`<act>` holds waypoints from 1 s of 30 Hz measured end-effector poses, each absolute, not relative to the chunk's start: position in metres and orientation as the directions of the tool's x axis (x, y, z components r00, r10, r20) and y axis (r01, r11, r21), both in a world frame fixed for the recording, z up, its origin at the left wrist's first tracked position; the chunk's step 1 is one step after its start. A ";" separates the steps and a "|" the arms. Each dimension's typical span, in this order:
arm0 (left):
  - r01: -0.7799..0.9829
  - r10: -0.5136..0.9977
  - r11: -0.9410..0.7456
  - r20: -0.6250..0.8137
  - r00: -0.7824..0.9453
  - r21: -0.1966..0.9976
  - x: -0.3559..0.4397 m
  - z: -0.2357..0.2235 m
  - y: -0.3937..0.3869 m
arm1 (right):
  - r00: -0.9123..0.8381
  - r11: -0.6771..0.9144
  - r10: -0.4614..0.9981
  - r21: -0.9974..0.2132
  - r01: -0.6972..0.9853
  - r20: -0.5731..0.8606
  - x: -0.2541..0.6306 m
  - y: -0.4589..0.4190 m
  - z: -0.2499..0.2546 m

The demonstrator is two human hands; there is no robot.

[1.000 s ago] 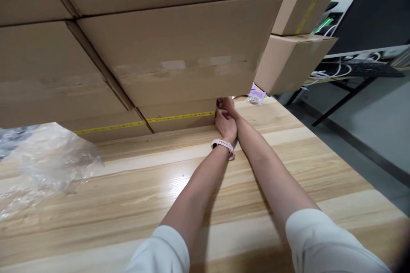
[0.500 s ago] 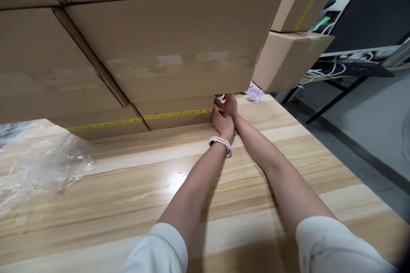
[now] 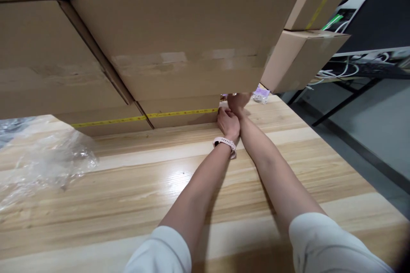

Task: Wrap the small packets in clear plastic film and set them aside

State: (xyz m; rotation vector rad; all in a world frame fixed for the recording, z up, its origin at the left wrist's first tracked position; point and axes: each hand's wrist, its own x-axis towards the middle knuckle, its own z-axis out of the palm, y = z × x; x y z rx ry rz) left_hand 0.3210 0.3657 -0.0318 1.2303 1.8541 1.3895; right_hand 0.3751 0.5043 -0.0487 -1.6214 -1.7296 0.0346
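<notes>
A wooden table (image 3: pixel 128 196) stood over grey floor (image 3: pixel 347 147). At its far side, narrow yellow tape (image 3: pixel 182 114) crossed a brown box (image 3: pixel 185 103) to the left hand (image 3: pixel 229 123), right hand (image 3: pixel 238 101) beyond; neither grip showed clearly.

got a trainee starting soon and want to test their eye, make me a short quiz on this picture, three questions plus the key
1. True or false: the pale pink wristband is worn on the left arm.

2. Pick one. What colour is the strip running along the lowest boxes?
a) red
b) yellow
c) blue

3. In a word: which reaches farther forward from the wearer, the left hand or the right hand?

Key:
1. True
2. b
3. Right
</notes>
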 end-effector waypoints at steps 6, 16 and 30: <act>0.374 0.904 0.047 0.120 -0.411 0.926 0.323 -0.035 0.369 | 0.398 -0.144 0.851 -0.578 0.803 0.342 0.437 0.489 -0.054; 0.425 0.991 -0.057 0.102 -0.083 0.903 0.314 -0.037 0.358 | 0.257 -0.053 0.913 -0.535 0.844 0.316 0.433 0.407 -0.066; 0.530 0.873 -0.325 0.033 0.487 0.783 0.196 -0.006 0.204 | 0.249 -0.045 0.908 -0.512 0.858 0.338 0.451 0.313 -0.083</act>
